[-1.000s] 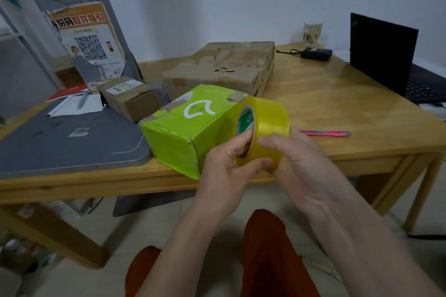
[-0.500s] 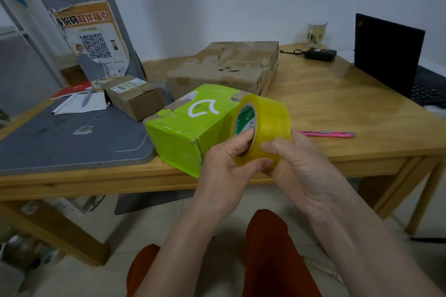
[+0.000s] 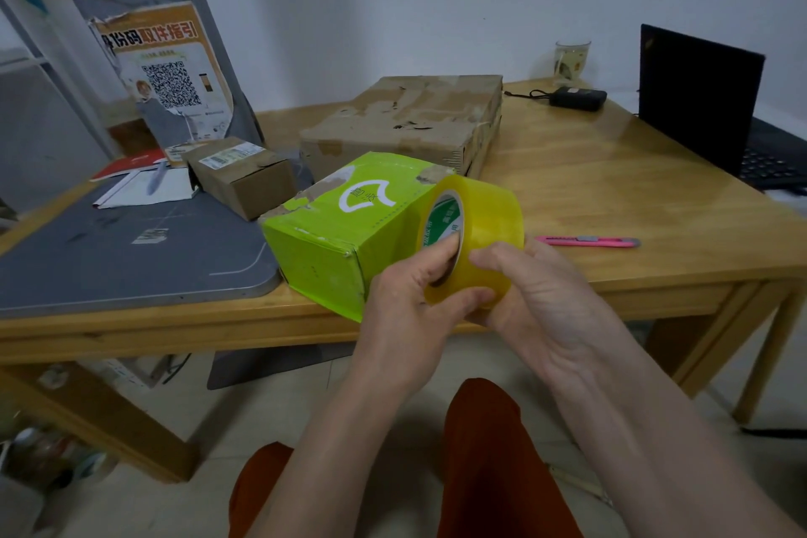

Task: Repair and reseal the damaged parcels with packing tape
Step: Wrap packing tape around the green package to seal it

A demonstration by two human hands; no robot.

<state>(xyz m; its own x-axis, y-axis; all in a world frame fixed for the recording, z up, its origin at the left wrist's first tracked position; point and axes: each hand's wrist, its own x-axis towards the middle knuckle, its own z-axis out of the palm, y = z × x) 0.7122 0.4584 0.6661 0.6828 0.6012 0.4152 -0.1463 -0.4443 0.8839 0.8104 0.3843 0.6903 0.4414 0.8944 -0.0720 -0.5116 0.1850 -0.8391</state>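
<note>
- Wooden table (image 3: 589, 197): a light, varnished top that spans the view; its near edge runs just behind both hands.
- Large flat brown cardboard parcel (image 3: 406, 118): lies at 12 o'clock on the table, its top scuffed and torn, with patches of old tape.
- Small brown cardboard box (image 3: 242, 175): sits at 10 o'clock, bearing a white shipping label, partly on the grey mat (image 3: 131, 253) that covers the table's left part.
- Bright green cardboard parcel (image 3: 345, 232): stands at the centre near the table's front edge, one corner overhanging; a white logo shows on top and the paper at its upper edges is torn.
- Pink utility knife (image 3: 587, 241): lies flat at 3 o'clock, well apart from the parcels.
- Black laptop (image 3: 698, 96), glass cup (image 3: 571, 59) and black adapter (image 3: 577, 97): occupy the far right, at 1 to 2 o'clock.
- Poster with a QR code (image 3: 168, 74): leans at 11 o'clock behind papers and a pen.
- Roll of yellowish clear packing tape (image 3: 476, 232): held upright on edge in front of the green parcel's right end, hiding that end.
- Left hand (image 3: 410, 315): grips the roll, fingers hooked into the core and thumb laid across the lower outer face.
- Right hand (image 3: 541, 297): curls round the roll's right side, fingertips pressed on the outer winding.
</note>
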